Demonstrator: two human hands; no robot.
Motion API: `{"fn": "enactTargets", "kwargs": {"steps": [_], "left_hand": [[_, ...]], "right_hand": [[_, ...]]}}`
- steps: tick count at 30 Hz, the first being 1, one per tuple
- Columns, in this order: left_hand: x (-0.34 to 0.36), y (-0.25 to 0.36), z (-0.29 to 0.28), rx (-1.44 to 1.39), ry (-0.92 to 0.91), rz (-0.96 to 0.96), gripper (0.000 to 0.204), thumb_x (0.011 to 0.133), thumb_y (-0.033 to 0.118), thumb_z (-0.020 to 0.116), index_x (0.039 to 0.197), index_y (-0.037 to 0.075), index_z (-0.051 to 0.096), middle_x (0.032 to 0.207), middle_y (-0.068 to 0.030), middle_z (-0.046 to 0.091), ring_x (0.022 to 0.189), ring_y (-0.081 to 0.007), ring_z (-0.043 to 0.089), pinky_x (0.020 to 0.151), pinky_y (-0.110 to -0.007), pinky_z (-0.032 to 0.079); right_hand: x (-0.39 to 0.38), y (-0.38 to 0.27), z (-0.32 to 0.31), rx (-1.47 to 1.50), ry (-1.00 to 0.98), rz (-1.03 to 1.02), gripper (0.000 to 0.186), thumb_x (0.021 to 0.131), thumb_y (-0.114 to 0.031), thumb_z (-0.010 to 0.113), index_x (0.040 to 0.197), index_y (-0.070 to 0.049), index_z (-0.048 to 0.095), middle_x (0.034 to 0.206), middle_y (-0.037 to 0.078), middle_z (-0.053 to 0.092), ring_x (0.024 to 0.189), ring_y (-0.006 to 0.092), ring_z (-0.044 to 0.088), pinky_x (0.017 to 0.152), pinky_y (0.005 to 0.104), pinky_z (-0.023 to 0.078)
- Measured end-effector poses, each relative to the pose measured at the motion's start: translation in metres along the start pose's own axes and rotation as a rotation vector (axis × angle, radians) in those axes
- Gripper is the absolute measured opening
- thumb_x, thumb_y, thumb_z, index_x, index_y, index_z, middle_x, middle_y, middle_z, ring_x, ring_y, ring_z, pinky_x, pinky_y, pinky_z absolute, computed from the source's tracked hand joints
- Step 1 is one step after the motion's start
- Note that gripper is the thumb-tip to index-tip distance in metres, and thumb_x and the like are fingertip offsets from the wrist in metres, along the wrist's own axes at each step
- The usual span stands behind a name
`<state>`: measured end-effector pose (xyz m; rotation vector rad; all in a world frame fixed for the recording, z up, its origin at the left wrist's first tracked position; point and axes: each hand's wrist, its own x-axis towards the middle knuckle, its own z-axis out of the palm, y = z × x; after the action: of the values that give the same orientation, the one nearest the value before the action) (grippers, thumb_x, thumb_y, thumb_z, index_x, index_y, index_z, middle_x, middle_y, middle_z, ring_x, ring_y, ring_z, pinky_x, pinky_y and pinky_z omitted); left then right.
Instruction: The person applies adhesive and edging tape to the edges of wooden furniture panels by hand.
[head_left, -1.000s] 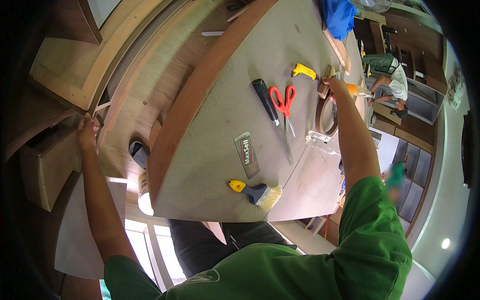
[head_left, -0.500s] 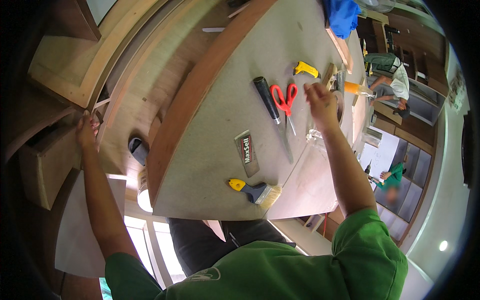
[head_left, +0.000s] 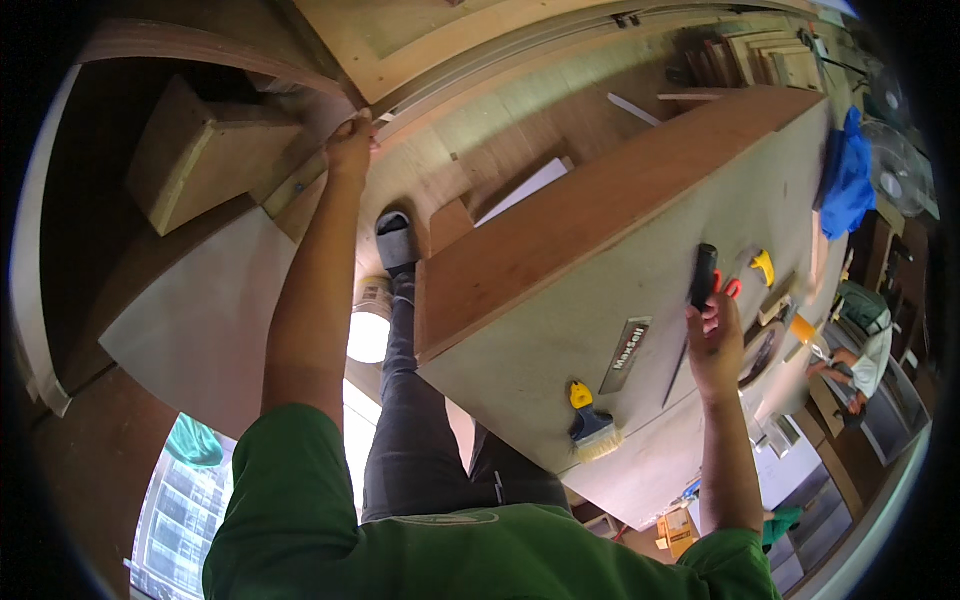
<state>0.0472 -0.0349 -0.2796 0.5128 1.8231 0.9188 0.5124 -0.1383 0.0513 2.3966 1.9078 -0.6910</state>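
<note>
Fingers of my right hand (head_left: 714, 345) curl over the low end of a black-handled tool (head_left: 705, 275) on the grey worktop (head_left: 560, 330). I cannot tell if they squeeze it or only touch it, because my hand hides that end. The tool is long and dark and lies near the far side of the top, just beside red scissors (head_left: 730, 287) that peek out behind my fingers. My left hand (head_left: 350, 145) is stretched far out and closed on the edge of a wooden board (head_left: 300, 180), but its fingertips are tucked out of sight. Near me on the top lie a yellow-handled brush (head_left: 590, 425) and a flat dark strip (head_left: 625, 355). A yellow thing (head_left: 764, 266) past the scissors is too small to name. A blue cloth (head_left: 848, 185) hangs at the far corner.
</note>
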Motion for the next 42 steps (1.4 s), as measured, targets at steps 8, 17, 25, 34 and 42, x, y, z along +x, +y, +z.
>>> {"fn": "enactTargets", "kwargs": {"steps": [8,17,25,34,42], "left_hand": [[0.047,-0.035,-0.069,-0.150,-0.033,-0.085,0.046,0.090,0.054,0.062,0.082,0.009,0.060,0.063,0.0020,0.049,0.052,-0.0072,0.046,0.047,-0.023,0.030],[0.044,-0.028,-0.059,-0.169,-0.166,-0.139,0.041,0.092,0.051,0.062,0.080,0.011,0.056,0.061,0.0060,0.044,0.054,-0.0043,0.044,0.045,-0.019,0.026],[0.026,-0.009,-0.057,-0.115,-0.001,-0.115,0.040,0.090,0.051,0.064,0.082,0.012,0.058,0.065,0.0071,0.045,0.056,-0.0038,0.044,0.045,-0.020,0.026],[0.022,0.017,-0.067,-0.102,-0.037,-0.245,0.043,0.083,0.052,0.072,0.090,0.011,0.061,0.076,0.0040,0.055,0.073,-0.0110,0.053,0.064,-0.026,0.037],[0.024,0.002,-0.066,0.003,-0.026,-0.099,0.040,0.082,0.050,0.074,0.083,0.012,0.061,0.074,0.0035,0.059,0.065,-0.0110,0.052,0.060,-0.030,0.040]], "right_hand": [[0.030,-0.021,0.009,0.311,0.057,0.077,0.022,0.097,-0.024,0.060,0.092,-0.003,0.063,0.074,0.000,0.058,0.068,0.0082,0.053,0.064,0.0223,0.043],[0.074,0.044,-0.037,0.668,0.276,0.461,0.020,0.094,-0.024,0.061,0.093,-0.004,0.061,0.070,0.001,0.056,0.056,0.0100,0.053,0.049,0.0228,0.042],[0.065,0.035,-0.013,0.557,0.167,0.408,0.015,0.092,-0.018,0.063,0.101,-0.006,0.062,0.081,0.002,0.063,0.065,0.0106,0.058,0.059,0.0241,0.046],[0.038,-0.015,0.002,0.464,0.222,0.069,0.011,0.095,-0.011,0.059,0.097,0.000,0.061,0.081,0.002,0.063,0.074,0.0070,0.056,0.068,0.0217,0.044],[-0.042,-0.051,0.041,0.442,-0.135,-0.048,0.012,0.088,-0.011,0.069,0.086,-0.003,0.060,0.075,0.004,0.060,0.066,0.0110,0.054,0.058,0.0274,0.043]]}}
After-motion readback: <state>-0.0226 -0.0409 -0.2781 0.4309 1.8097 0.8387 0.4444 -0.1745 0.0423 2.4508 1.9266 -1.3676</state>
